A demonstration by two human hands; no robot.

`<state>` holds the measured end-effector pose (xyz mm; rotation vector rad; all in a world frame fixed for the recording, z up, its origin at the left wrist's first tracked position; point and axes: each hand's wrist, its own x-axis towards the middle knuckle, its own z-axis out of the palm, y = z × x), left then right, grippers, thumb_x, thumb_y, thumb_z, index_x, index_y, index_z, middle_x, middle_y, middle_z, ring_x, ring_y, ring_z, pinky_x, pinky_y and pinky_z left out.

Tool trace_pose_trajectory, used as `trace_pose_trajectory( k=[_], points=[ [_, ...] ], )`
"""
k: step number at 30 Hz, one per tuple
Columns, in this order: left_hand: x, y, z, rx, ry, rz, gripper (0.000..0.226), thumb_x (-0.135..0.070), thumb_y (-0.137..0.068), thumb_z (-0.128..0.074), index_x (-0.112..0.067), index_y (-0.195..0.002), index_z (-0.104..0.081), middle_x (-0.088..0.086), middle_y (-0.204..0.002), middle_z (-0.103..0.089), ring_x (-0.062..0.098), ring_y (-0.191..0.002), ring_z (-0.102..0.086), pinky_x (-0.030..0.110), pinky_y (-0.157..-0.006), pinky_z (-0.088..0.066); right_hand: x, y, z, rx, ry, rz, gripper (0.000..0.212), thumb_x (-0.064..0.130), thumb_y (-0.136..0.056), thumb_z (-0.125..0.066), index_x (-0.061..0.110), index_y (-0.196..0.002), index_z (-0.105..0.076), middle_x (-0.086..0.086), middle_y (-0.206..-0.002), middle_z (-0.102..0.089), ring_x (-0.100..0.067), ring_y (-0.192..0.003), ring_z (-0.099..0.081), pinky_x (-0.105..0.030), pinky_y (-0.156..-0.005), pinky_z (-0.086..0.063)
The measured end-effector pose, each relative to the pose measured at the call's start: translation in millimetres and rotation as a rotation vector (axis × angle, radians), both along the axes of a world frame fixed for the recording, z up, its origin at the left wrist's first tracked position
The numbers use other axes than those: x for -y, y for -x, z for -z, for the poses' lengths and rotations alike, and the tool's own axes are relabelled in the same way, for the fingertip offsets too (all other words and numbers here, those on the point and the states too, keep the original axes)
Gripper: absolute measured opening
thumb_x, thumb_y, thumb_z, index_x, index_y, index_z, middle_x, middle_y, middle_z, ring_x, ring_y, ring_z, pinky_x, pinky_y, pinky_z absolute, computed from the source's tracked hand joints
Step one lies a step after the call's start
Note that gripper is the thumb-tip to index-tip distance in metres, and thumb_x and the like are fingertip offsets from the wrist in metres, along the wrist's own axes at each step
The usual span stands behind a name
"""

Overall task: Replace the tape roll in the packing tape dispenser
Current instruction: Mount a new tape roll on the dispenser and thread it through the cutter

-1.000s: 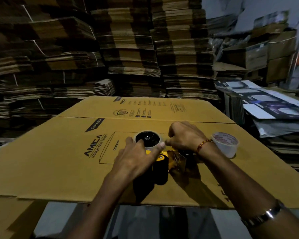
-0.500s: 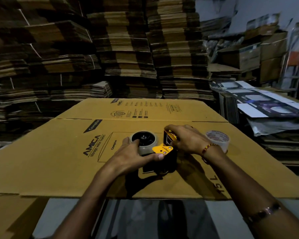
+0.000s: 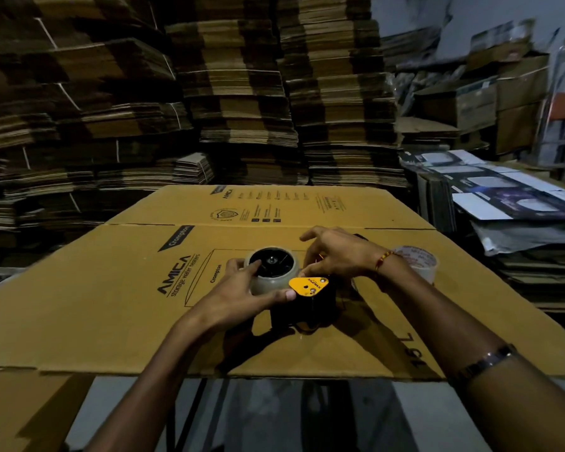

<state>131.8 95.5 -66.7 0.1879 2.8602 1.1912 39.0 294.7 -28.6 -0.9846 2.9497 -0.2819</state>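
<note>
A black and yellow packing tape dispenser (image 3: 309, 290) lies on its side on a flattened brown carton (image 3: 111, 305). A clear tape roll (image 3: 271, 274) sits on the dispenser's black hub at its left end. My left hand (image 3: 242, 291) wraps around this roll, thumb tip against the yellow plate. My right hand (image 3: 336, 252) is bent over the dispenser's far end with fingers curled down onto it; what the fingertips pinch is hidden. A second clear tape roll (image 3: 418, 261) stands on the carton behind my right wrist.
High stacks of flattened cardboard (image 3: 235, 93) fill the background. To the right lies a pile of printed carton sheets (image 3: 509, 197), with brown boxes (image 3: 490, 102) behind it. The carton's near edge overhangs a grey floor (image 3: 291, 419).
My left hand has stayed on the mounted roll. My right hand has shifted slightly and spread its fingers over the dispenser's far end. The view has drifted a little closer.
</note>
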Motion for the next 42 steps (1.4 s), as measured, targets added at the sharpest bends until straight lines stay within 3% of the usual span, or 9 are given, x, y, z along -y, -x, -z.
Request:
trace_pose_trajectory(
  k=[5,11,16,19,22,26,31,37,42],
  points=[
    [6,4,7,-0.017,0.061,-0.041,0.109,-0.075,-0.059,-0.058,-0.024,-0.151,-0.03,-0.001,-0.14,-0.023,0.025,-0.131,-0.039,0.036,-0.109,-0.039,10,4,3,0.025,0.003,-0.015,0.019,0.041,-0.083,-0.073,0.024,-0.091,-0.076,-0.001,-0.146,-0.044,-0.02,-0.133,-0.036,-0.033,-0.1,-0.033],
    [13,10,13,-0.057,0.096,-0.04,0.108,-0.086,-0.058,-0.06,-0.032,-0.148,-0.034,-0.003,-0.143,-0.023,0.026,-0.133,-0.037,0.044,-0.11,-0.041,5,7,9,-0.019,0.034,-0.044,0.016,0.03,-0.088,-0.07,0.021,-0.1,-0.075,-0.004,-0.141,-0.049,-0.018,-0.131,-0.041,-0.031,-0.102,-0.03],
    [3,7,15,-0.214,0.238,0.053,0.107,-0.088,-0.056,-0.039,-0.043,-0.151,-0.017,-0.012,-0.162,0.0,0.02,-0.148,-0.004,0.051,-0.118,-0.018,-2,12,16,-0.037,0.058,-0.058,0.016,0.033,-0.087,-0.071,0.024,-0.099,-0.075,-0.003,-0.138,-0.051,-0.018,-0.128,-0.044,-0.033,-0.102,-0.033],
    [-13,11,16,-0.254,0.349,0.089,0.112,-0.093,-0.055,-0.031,-0.043,-0.153,-0.005,-0.012,-0.164,0.009,0.016,-0.15,0.008,0.057,-0.12,-0.001,-1,14,21,-0.029,0.111,-0.053,0.003,0.038,-0.085,-0.071,0.038,-0.088,-0.07,0.002,-0.135,-0.052,-0.018,-0.126,-0.046,-0.047,-0.103,-0.04],
    [-29,21,16,-0.287,0.436,0.105,0.122,-0.099,-0.053,-0.025,-0.037,-0.154,0.003,-0.005,-0.165,0.01,0.018,-0.151,0.011,0.057,-0.12,0.004,-2,13,26,-0.03,0.151,-0.043,0.009,0.038,-0.086,-0.07,0.042,-0.082,-0.063,0.006,-0.131,-0.053,-0.018,-0.121,-0.046,-0.054,-0.1,-0.041],
    [-36,30,19,-0.281,0.49,0.065,0.12,-0.095,-0.061,-0.024,-0.026,-0.156,0.0,0.0,-0.166,0.004,0.02,-0.152,0.006,0.051,-0.121,0.006,-7,14,32,-0.032,0.204,-0.077,0.003,0.036,-0.088,-0.068,0.034,-0.087,-0.068,0.006,-0.129,-0.051,-0.015,-0.119,-0.045,-0.052,-0.1,-0.04],
    [-32,31,21,-0.239,0.492,0.059,0.123,-0.091,-0.059,-0.021,-0.019,-0.156,-0.003,-0.001,-0.166,0.006,0.016,-0.151,0.008,0.043,-0.122,0.008,-16,11,34,0.01,0.25,-0.13,0.028,0.03,-0.089,-0.069,0.047,-0.071,-0.055,0.008,-0.135,-0.045,-0.015,-0.127,-0.039,-0.049,-0.108,-0.034],
    [-26,31,21,-0.224,0.457,0.109,0.122,-0.091,-0.059,-0.025,-0.021,-0.157,-0.003,-0.008,-0.165,0.009,0.01,-0.15,0.011,0.042,-0.122,0.008,-24,-1,38,-0.044,0.254,-0.14,0.011,0.025,-0.088,-0.07,0.03,-0.079,-0.066,0.008,-0.147,-0.034,-0.02,-0.135,-0.028,-0.048,-0.109,-0.033],
    [-23,30,15,-0.178,0.435,0.172,0.122,-0.09,-0.055,-0.027,-0.026,-0.156,-0.001,-0.011,-0.162,0.019,0.01,-0.149,0.017,0.043,-0.121,0.012,-35,-11,43,-0.076,0.296,-0.138,0.011,0.022,-0.087,-0.068,0.026,-0.076,-0.066,0.008,-0.15,-0.029,-0.017,-0.138,-0.021,-0.045,-0.11,-0.03]
  ],
)
